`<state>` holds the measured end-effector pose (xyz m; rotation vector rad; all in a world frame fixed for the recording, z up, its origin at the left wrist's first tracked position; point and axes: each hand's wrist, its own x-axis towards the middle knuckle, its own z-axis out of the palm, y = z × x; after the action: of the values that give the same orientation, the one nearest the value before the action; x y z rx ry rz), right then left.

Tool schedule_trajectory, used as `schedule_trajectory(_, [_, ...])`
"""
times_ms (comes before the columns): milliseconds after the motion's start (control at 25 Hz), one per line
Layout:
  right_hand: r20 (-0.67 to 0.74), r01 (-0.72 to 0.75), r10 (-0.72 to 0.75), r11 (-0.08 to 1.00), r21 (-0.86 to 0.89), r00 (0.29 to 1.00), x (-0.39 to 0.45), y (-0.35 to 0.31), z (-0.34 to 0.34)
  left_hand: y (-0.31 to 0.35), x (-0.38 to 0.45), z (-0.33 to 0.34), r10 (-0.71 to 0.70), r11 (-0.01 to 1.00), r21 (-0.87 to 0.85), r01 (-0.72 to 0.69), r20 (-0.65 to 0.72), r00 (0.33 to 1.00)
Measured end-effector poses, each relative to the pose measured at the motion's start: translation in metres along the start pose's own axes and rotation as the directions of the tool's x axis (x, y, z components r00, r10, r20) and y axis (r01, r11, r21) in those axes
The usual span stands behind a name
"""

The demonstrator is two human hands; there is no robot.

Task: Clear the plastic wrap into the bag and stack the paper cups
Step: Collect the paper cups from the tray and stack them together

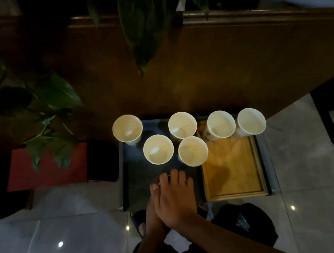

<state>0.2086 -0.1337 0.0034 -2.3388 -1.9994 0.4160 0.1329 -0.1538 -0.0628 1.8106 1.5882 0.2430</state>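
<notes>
Both hands, right hand (175, 200) over left hand (154, 209), fingers straight and together, hover just short of 6 upright cups (192, 151) on the tray (136, 187), probably lining up to start stacking.

six paper cups (158, 149) stand upright on the dark table (140, 180); right hand (175, 198) overlaps left hand (152, 215), fingers straight.

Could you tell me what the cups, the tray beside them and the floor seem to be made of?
The cups look like paper: matte, cream-white, with thin rolled rims. The tray looks like wood or bamboo: warm yellow-brown, matte, with a raised frame edge, though the light is too dim to be sure. The floor looks like polished stone or ceramic tile: grey, with joint lines and bright glints of reflected light.
</notes>
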Motion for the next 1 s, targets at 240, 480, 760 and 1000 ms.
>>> schedule_trajectory(240, [0.001,-0.004,0.004,1.000,0.020,1.000,0.002,-0.002,-0.008,0.028,0.002,0.009,-0.147,0.989,-0.007,0.148,0.056,0.988])
schedule_trajectory(480, [0.182,0.024,-0.031,0.999,0.036,0.983,0.008,0.004,-0.016,0.028,0.004,0.004,-0.344,0.932,-0.072,0.356,0.147,0.928])
schedule_trajectory(760, [-0.019,0.238,-0.239,0.958,0.160,0.971,0.002,0.031,-0.080,0.019,0.006,-0.005,-0.279,0.896,-0.321,0.307,0.130,0.951])
schedule_trajectory(1000, [-0.123,-0.023,0.058,0.963,0.269,0.991,0.045,0.089,-0.114,0.005,0.001,-0.012,-0.246,0.880,-0.394,0.265,0.099,0.964])
